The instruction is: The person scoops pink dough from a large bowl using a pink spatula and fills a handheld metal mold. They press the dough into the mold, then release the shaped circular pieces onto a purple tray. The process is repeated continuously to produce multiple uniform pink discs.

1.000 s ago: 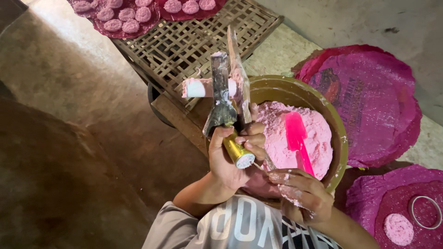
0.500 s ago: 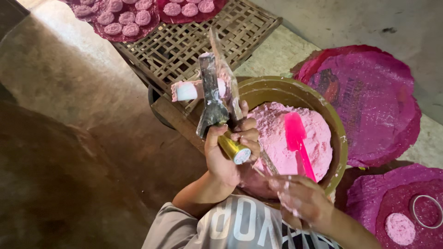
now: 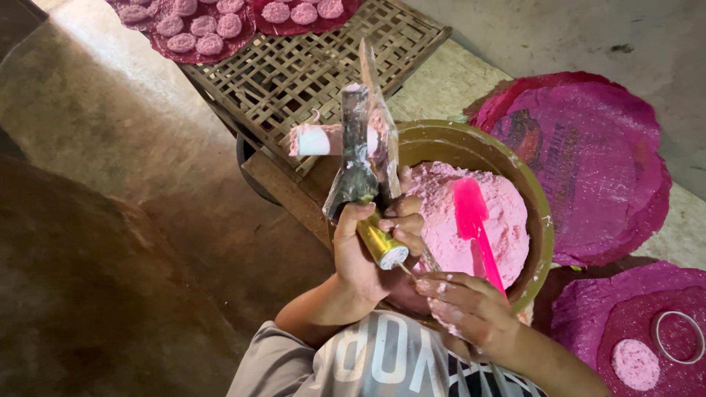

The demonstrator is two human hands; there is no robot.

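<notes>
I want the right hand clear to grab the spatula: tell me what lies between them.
Nothing visible does. The right hand sits at the near rim of the bowl, right by the pink spatula whose handle slants down toward it. The left hand holds a tool off to the side.

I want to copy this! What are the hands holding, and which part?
The left hand grips a plastic-wrapped hammer-shaped tool by its gold handle end. The right hand seems to pinch a thin stick at its tip.
</notes>
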